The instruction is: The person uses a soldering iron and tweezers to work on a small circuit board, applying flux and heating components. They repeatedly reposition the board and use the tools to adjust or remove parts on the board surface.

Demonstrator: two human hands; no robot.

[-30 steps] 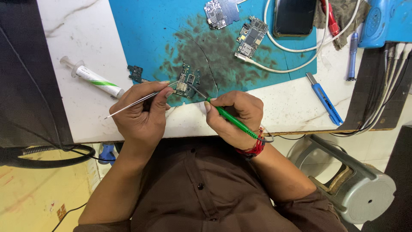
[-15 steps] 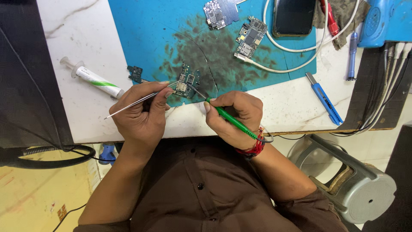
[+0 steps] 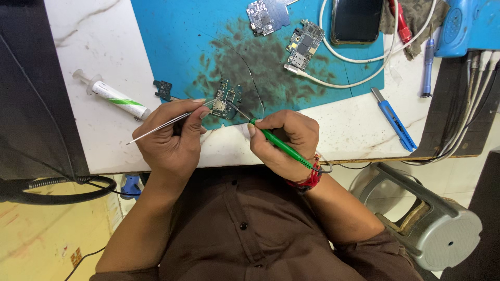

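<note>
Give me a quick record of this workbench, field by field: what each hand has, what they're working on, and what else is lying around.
left hand: holds metal tweezers, tips at the board
right hand: holds green-handled soldering iron, tip at the board
work piece: small circuit board on the blue mat, on a dark stained patch
other boards: two further up the mat
left of mat: syringe on the white tabletop
right of mat: blue utility knife
top: dark phone with white cable

White marble table [image 3: 94,31], grey stool [image 3: 437,229], yellow floor [image 3: 31,234]
</note>
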